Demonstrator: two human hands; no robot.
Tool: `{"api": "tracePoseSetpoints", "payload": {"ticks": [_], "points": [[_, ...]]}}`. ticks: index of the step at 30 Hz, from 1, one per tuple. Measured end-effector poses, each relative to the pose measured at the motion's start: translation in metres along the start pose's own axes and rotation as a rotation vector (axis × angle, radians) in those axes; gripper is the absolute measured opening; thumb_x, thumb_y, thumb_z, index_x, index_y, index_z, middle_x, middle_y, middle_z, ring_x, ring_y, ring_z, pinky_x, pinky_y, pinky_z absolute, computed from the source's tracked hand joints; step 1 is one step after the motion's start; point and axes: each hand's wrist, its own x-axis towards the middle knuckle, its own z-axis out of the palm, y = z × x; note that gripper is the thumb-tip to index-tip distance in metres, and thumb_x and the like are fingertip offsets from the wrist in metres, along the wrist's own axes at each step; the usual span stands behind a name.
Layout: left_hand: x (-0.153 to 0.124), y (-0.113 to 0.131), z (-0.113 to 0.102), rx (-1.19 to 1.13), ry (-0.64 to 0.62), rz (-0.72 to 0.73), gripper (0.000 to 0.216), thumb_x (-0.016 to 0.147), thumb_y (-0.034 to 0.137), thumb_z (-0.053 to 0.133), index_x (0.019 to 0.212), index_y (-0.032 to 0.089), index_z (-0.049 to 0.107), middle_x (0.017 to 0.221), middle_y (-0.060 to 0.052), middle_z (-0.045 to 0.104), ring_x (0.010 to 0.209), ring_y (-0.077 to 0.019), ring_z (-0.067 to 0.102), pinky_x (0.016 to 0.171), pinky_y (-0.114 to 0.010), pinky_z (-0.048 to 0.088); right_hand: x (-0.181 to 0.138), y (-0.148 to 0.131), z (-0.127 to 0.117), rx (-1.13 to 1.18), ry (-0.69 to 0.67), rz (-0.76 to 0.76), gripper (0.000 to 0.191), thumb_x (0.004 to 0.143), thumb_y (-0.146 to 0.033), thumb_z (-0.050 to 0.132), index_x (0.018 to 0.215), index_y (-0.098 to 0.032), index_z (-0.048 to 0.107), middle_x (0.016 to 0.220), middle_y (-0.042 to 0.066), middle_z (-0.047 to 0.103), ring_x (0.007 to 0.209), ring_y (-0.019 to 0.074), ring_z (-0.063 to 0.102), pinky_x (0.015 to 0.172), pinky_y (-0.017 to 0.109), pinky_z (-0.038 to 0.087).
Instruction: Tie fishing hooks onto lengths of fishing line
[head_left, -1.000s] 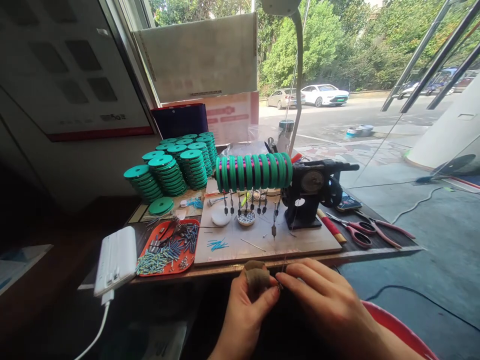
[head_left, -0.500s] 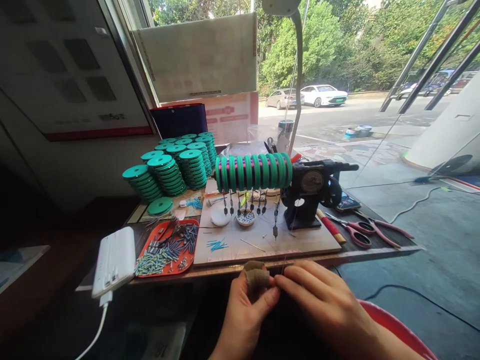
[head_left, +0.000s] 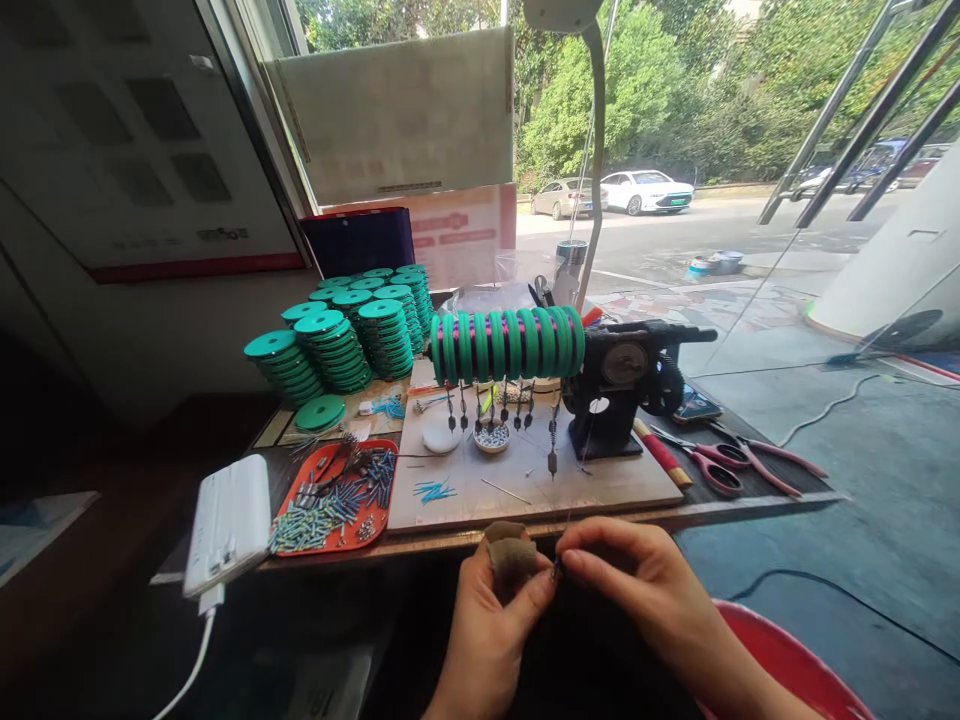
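My left hand (head_left: 487,625) is closed at the table's front edge. Curled around its fingers is a folded brown cloth-like piece (head_left: 511,553). Its thumb and finger pinch a tiny dark metal piece (head_left: 556,571), partly hidden. Right beside it, my right hand (head_left: 652,590) is closed in a pinch on a thin line (head_left: 568,518), which runs up toward the row of green spools. Those green spools (head_left: 517,342), wound with purple-dark line, sit on the shaft of a black winding machine (head_left: 611,385). Dark clips and small weights (head_left: 553,462) hang below them.
An orange tray (head_left: 386,500) of small metal and coloured parts lies left, near a white power bank (head_left: 229,525). Stacked green spools (head_left: 330,340) stand behind. On the board (head_left: 465,505) is a bowl of beads (head_left: 492,436). Scissors (head_left: 716,470) and pliers (head_left: 780,468) lie right.
My right hand has drawn slightly back and tilted, its fingers now more curled. More of the tiny dark piece shows between the hands. My left hand is nearly still.
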Motion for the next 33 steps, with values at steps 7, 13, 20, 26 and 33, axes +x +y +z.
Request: {"api": "tracePoseSetpoints", "payload": {"ticks": [7,13,20,26,33], "points": [[0.001,0.007,-0.001,0.041,-0.019,-0.03,0.013,0.06,0.006,0.058,0.068,0.016,0.064,0.064,0.002,0.056,0.058,-0.0094,0.044,0.056,-0.02,0.035,0.004,0.002,0.001,0.114,-0.021,0.085,0.012,0.072,-0.027,0.063,0.07,-0.015,0.066,0.064,0.0,0.066,0.062,0.0128,0.059,0.059,0.021,0.046],[0.001,0.008,0.0,0.062,0.004,-0.078,0.021,0.055,0.003,0.051,0.068,0.016,0.062,0.057,0.004,0.05,0.055,-0.0096,0.04,0.052,-0.02,0.031,0.008,0.004,-0.004,0.134,-0.138,0.13,0.011,0.071,-0.026,0.064,0.069,-0.015,0.066,0.061,-0.001,0.062,0.059,0.0106,0.055,0.056,0.021,0.043],[0.002,0.009,0.0,0.068,-0.001,-0.111,0.02,0.052,0.005,0.05,0.065,0.016,0.06,0.053,0.005,0.044,0.053,-0.0097,0.035,0.05,-0.021,0.028,0.01,0.0,-0.005,0.085,-0.191,0.112,0.014,0.071,-0.028,0.063,0.069,-0.015,0.066,0.062,-0.001,0.063,0.06,0.0114,0.056,0.058,0.022,0.043],[0.002,0.013,0.001,0.072,-0.051,-0.088,0.014,0.053,0.006,0.048,0.059,0.017,0.054,0.052,0.006,0.038,0.052,-0.0091,0.03,0.049,-0.022,0.026,0.009,-0.006,-0.006,-0.041,-0.216,0.048,0.008,0.072,-0.022,0.061,0.069,-0.016,0.067,0.068,0.001,0.068,0.068,0.0149,0.061,0.066,0.025,0.045],[0.004,0.011,0.001,-0.011,-0.089,-0.083,0.006,0.057,0.01,0.057,0.06,0.015,0.059,0.051,0.005,0.04,0.049,-0.0082,0.031,0.047,-0.021,0.025,0.013,-0.01,-0.006,-0.135,-0.253,-0.01,0.007,0.073,-0.016,0.061,0.07,-0.017,0.067,0.069,0.0,0.069,0.067,0.0146,0.062,0.066,0.025,0.046]]}}
